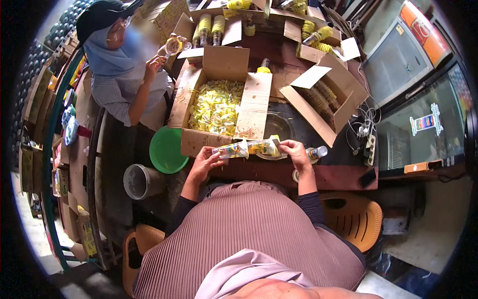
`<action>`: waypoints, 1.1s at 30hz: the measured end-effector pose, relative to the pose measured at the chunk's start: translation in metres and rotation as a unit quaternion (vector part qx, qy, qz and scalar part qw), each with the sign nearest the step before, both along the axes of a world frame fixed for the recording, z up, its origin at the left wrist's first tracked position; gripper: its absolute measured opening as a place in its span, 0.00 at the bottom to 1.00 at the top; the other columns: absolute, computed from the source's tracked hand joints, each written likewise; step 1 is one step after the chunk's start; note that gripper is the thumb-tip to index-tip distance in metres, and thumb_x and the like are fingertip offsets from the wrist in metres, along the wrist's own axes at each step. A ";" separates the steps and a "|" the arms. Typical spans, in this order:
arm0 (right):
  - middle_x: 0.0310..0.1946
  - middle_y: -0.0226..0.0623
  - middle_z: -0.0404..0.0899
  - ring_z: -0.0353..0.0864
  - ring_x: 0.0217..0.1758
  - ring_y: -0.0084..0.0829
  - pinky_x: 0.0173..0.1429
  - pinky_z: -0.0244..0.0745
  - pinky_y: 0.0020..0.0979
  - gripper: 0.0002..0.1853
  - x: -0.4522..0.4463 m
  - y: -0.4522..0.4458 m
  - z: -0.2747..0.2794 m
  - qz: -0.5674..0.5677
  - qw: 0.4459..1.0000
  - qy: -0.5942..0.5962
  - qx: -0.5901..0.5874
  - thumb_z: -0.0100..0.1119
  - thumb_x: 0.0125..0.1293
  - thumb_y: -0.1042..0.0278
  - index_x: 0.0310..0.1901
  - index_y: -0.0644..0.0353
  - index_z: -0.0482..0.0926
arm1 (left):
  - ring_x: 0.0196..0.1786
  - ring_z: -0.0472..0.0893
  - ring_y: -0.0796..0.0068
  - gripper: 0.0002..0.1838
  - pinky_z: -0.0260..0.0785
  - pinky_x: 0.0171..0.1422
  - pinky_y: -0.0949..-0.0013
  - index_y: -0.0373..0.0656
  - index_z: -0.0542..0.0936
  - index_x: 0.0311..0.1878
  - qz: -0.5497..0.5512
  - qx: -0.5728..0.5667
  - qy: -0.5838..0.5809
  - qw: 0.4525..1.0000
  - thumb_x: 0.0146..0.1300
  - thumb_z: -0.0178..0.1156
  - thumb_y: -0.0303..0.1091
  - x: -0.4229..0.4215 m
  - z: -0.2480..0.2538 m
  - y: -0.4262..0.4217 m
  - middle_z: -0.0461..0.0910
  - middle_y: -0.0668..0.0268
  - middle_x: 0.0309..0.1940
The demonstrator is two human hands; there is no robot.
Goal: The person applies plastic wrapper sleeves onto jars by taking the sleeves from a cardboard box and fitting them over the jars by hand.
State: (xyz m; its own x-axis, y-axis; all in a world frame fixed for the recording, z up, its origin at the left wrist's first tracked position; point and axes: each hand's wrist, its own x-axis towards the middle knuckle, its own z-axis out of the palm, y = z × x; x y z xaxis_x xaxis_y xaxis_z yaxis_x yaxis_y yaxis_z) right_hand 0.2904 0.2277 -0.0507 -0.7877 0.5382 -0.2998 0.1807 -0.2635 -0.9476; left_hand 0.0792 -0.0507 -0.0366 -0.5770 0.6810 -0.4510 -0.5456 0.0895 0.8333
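A clear, yellow-printed tube-like piece [259, 147] is held up crosswise between the two hands, just in front of the carton of yellow pieces [226, 60], which serves as the landmark. Its left end is gripped by the left hand [206, 162], before the carton's near flap; its right end is pinched between thumb and fingers of the right hand [296, 154], beyond the carton's near right corner. Whether it is made of one part or two cannot be told.

Right of the carton, a round dish [287, 123] is set on the table [343, 175], and a clear bottle [317, 153] is seen near the right hand. Farther right, an opened box [311, 119] is filled with ridged stacks. Left of the carton, a green basin [167, 154] is placed, and beyond that side a clear object [175, 45] is held up by a co-worker's hand [155, 66].
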 end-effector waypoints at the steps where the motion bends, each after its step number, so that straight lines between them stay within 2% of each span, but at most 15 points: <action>1: 0.33 0.29 0.82 0.79 0.35 0.18 0.43 0.73 0.21 0.07 0.001 0.005 0.002 0.010 1.000 0.000 0.010 0.63 0.61 0.74 0.39 0.66 0.81 | 0.46 0.80 0.72 0.13 0.78 0.47 0.69 0.41 0.68 0.47 -0.002 0.004 0.002 1.000 0.64 0.60 0.30 -0.004 -0.001 -0.002 0.77 0.62 0.45; 8: 0.32 0.30 0.83 0.79 0.33 0.19 0.40 0.73 0.22 0.07 -0.005 0.019 0.011 0.005 1.000 -0.010 0.025 0.62 0.61 0.74 0.40 0.65 0.82 | 0.49 0.79 0.68 0.16 0.78 0.50 0.66 0.40 0.68 0.50 0.062 0.059 0.042 0.995 0.61 0.62 0.28 -0.024 -0.006 -0.025 0.74 0.60 0.47; 15: 0.30 0.29 0.82 0.77 0.32 0.18 0.40 0.72 0.21 0.06 -0.018 0.001 0.012 0.112 0.991 -0.073 0.025 0.64 0.60 0.72 0.36 0.64 0.82 | 0.52 0.78 0.64 0.17 0.78 0.53 0.62 0.41 0.68 0.47 0.106 0.111 0.009 0.988 0.59 0.63 0.29 -0.030 0.006 -0.030 0.74 0.55 0.50; 19: 0.28 0.25 0.80 0.75 0.30 0.15 0.36 0.69 0.19 0.08 -0.024 -0.019 -0.011 0.150 0.986 -0.071 -0.002 0.65 0.60 0.69 0.37 0.64 0.82 | 0.53 0.78 0.63 0.17 0.77 0.56 0.59 0.40 0.68 0.47 0.097 0.150 -0.011 0.984 0.59 0.64 0.30 -0.018 0.014 -0.017 0.73 0.55 0.51; 21: 0.28 0.25 0.81 0.74 0.29 0.14 0.34 0.69 0.19 0.08 -0.027 -0.033 -0.016 0.152 0.985 -0.083 0.009 0.66 0.59 0.69 0.37 0.64 0.83 | 0.53 0.78 0.59 0.20 0.75 0.58 0.59 0.41 0.69 0.50 0.081 0.139 -0.019 0.987 0.58 0.64 0.32 -0.008 0.022 -0.012 0.74 0.55 0.50; 22: 0.28 0.25 0.81 0.74 0.29 0.14 0.34 0.69 0.19 0.08 -0.029 -0.039 -0.020 0.158 0.983 -0.088 0.014 0.66 0.59 0.68 0.36 0.64 0.83 | 0.53 0.78 0.58 0.24 0.74 0.59 0.58 0.39 0.68 0.56 0.074 0.129 -0.008 0.989 0.59 0.63 0.33 -0.004 0.024 -0.012 0.74 0.56 0.50; 26: 0.27 0.25 0.81 0.74 0.29 0.15 0.35 0.70 0.20 0.09 -0.029 -0.058 -0.045 0.179 0.979 -0.096 0.023 0.67 0.58 0.68 0.36 0.65 0.83 | 0.54 0.78 0.57 0.25 0.73 0.60 0.58 0.35 0.68 0.59 0.050 0.138 -0.058 0.987 0.60 0.61 0.31 0.001 0.026 -0.013 0.74 0.57 0.50; 33: 0.29 0.27 0.82 0.76 0.30 0.16 0.37 0.71 0.21 0.09 -0.024 -0.069 -0.062 0.160 0.980 -0.115 0.018 0.67 0.58 0.68 0.36 0.65 0.83 | 0.54 0.78 0.57 0.21 0.73 0.61 0.59 0.36 0.70 0.55 0.055 0.162 -0.073 0.983 0.60 0.59 0.31 0.003 0.022 -0.013 0.75 0.57 0.50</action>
